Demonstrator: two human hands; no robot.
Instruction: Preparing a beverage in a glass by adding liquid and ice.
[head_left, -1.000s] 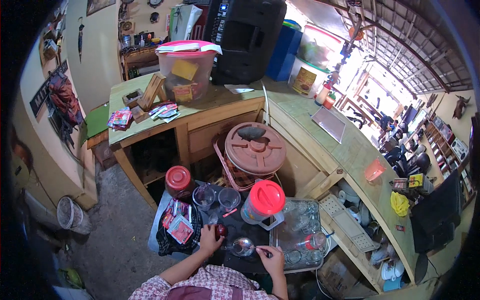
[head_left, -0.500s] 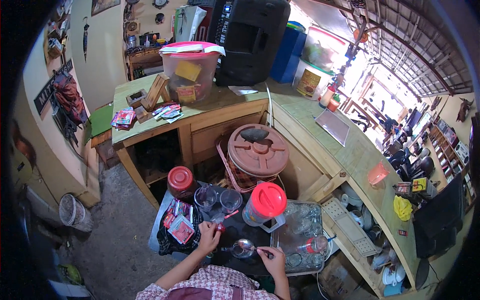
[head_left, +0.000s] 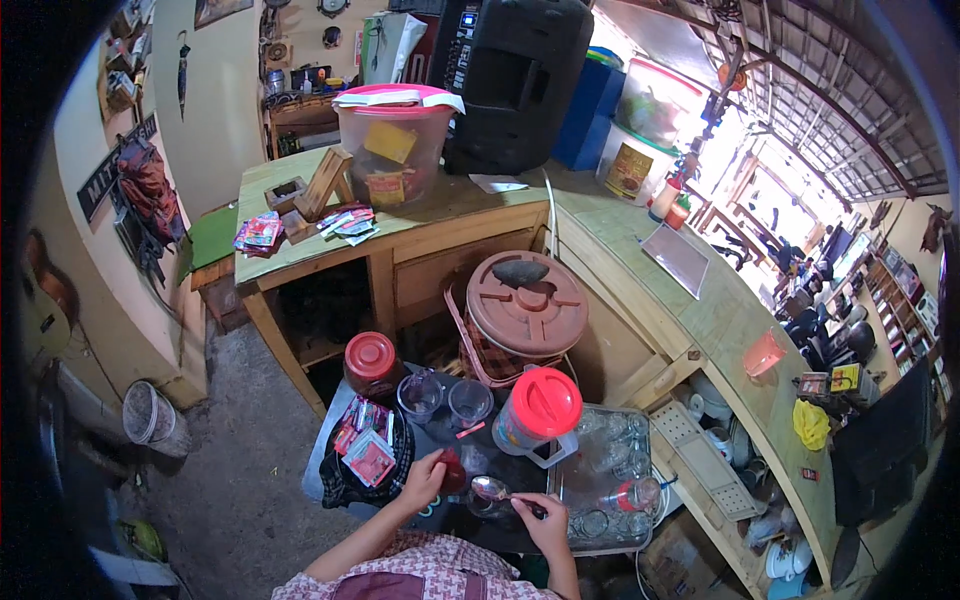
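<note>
My left hand (head_left: 424,479) pinches a red sachet (head_left: 454,471) beside a clear glass mug (head_left: 489,506) on the dark tabletop. Closed round the handle of a metal spoon (head_left: 488,488), my right hand (head_left: 543,517) keeps the spoon's bowl at the mug's mouth. Whether anything is pouring from the sachet is too small to tell. A dark basket (head_left: 404,455) of sachets (head_left: 369,457) is left of my left hand. Beyond the hands are two clear plastic cups (head_left: 421,395), a red-lidded jar (head_left: 370,362) and a pitcher with a red lid (head_left: 540,402).
A metal tray (head_left: 563,475) of upturned glasses stands on the right. Behind are a large lidded brown bucket (head_left: 528,305) and a wooden counter (head_left: 470,214) bearing a clear tub (head_left: 392,150), sachets and a black speaker (head_left: 513,95). Open shelves (head_left: 702,462) hold dishes.
The red sachet has come down closer to the mug and shows more of its side. My right hand stays by the mug with the spoon. The whole view has shifted slightly.
</note>
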